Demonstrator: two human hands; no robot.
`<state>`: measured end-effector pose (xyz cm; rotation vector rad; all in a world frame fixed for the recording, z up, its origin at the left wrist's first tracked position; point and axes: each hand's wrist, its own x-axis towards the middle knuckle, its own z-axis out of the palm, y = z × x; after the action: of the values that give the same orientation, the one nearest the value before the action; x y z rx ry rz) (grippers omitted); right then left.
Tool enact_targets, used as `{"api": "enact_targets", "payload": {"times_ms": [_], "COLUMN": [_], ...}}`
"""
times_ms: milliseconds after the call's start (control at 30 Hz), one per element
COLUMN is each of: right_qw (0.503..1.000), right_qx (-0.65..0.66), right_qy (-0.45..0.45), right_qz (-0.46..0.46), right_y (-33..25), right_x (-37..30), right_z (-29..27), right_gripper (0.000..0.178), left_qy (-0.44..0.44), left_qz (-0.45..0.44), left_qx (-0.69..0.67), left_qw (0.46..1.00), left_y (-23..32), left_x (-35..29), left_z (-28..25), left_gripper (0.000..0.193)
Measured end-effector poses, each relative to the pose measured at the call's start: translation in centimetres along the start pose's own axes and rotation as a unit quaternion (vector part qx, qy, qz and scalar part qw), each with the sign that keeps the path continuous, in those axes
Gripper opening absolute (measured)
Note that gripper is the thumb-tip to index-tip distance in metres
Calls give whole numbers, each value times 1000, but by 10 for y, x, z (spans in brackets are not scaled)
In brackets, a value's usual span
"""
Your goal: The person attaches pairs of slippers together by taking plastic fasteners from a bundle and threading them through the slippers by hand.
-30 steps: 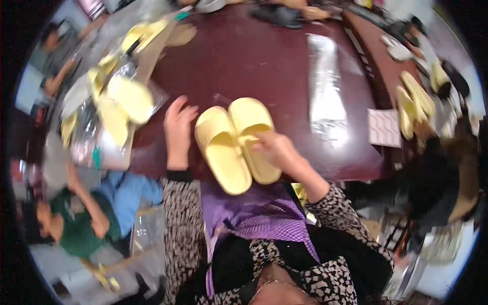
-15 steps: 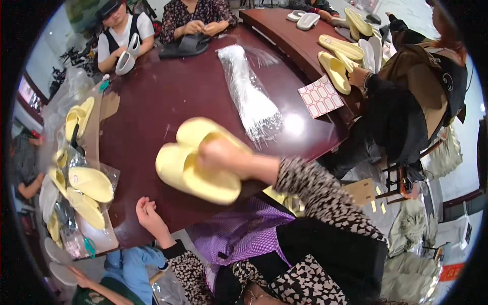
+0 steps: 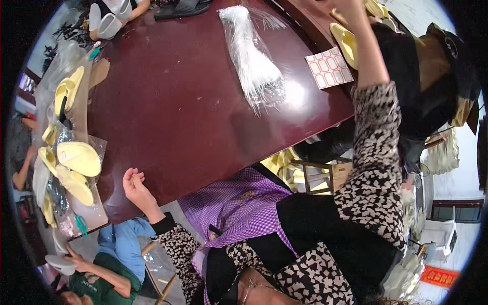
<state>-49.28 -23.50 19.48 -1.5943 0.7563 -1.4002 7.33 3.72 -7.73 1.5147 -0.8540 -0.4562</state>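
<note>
Left hand (image 3: 133, 182) is seen at lower left of the frame, laid on the near edge of the dark red table (image 3: 193, 112), palm up, fingers loosely curled, nothing held

Right hand (image 3: 351, 9) is stretched to the top right, partly cut off by the rim; whether it is gripping anything cannot be told

Nearest to it a yellow foam slipper (image 3: 345, 44) is seen at upper right, at the far table edge just beside a pink sticker sheet (image 3: 329, 67)

The slipper is judged light, soft, bendy and not fragile; best taken by the strap or pinched at the sole edge

A bundle of clear plastic bags (image 3: 256, 61) is laid at upper centre; bagged yellow slippers (image 3: 79, 158) are piled at left edge
</note>
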Motion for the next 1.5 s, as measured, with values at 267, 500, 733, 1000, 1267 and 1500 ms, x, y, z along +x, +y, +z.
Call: {"api": "enact_targets", "payload": {"times_ms": [267, 500, 733, 1000, 1267, 1500], "right_qw": [881, 862, 882, 937, 898, 927], "right_qx": [-438, -505, -464, -221, 77, -368], "right_qy": [-91, 32, 59, -142, -242, -77], "right_qz": [154, -38, 59, 228, 359, 19], "right_y": [146, 178, 141, 84, 42, 102], "right_x": [-189, -210, -235, -281, -272, -192], "right_z": [137, 170, 171, 208, 215, 182], "right_gripper": [23, 16, 16, 18, 11, 27], "left_qy": [6, 13, 18, -341, -474, -418], "left_qz": [6, -1, 7, 214, 272, -41], "left_qx": [-10, -2, 7, -7, -89, -197], "left_qw": [1000, 1000, 1000, 915, 832, 886], "left_y": [-4, -4, 5, 94, 90, 84], "left_x": [0, -1, -15, -104, -113, -122], "left_z": [4, 0, 14, 127, 149, 117], "left_gripper": [19, 19, 22, 20, 18, 11]}}
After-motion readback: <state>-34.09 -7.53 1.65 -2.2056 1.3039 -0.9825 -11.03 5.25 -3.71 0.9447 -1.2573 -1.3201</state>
